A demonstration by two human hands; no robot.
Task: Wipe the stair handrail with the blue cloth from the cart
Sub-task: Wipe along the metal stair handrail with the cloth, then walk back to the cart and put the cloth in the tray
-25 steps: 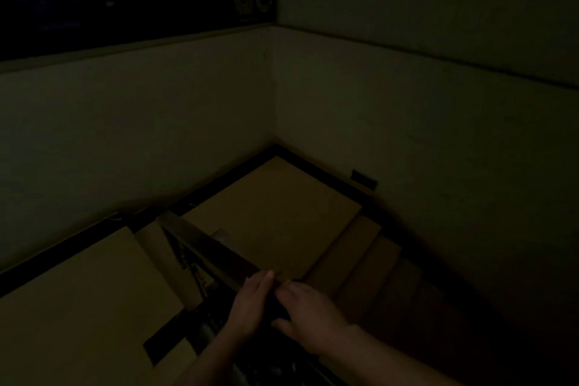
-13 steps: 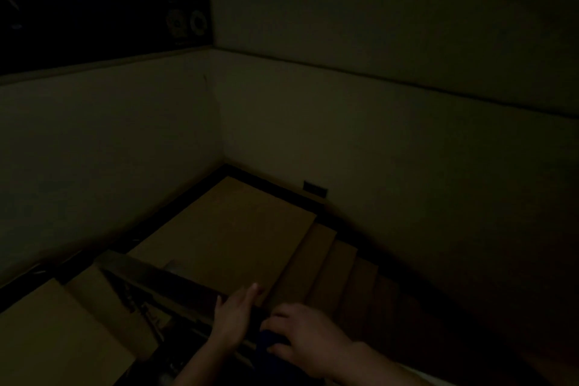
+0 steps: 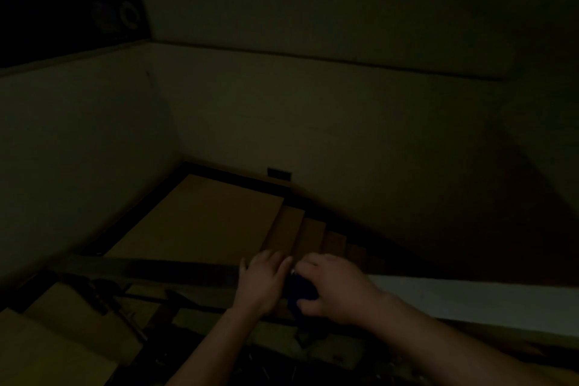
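Observation:
The scene is very dark. A stair handrail (image 3: pixel 175 271) runs across the lower part of the view from left to centre. My left hand (image 3: pixel 264 283) rests on top of the rail, fingers fairly straight and pointing away from me. Just to its right, my right hand (image 3: pixel 336 290) grips a dark blue cloth (image 3: pixel 302 291) against the rail, fingers curled over it. Only a small bunch of the cloth shows between the two hands.
Beyond the rail lie a tan stair landing (image 3: pixel 200 222) and steps (image 3: pixel 308 233) going down to the right. Pale walls (image 3: pixel 313 135) close the corner. A light ledge (image 3: pixel 470 301) continues right of my hands. More tan steps (image 3: pixel 62 332) sit lower left under the balusters.
The view has swung, so the rail now lies nearly level across the frame. Both hands stay together on the rail, and the blue cloth under my right hand shows more plainly.

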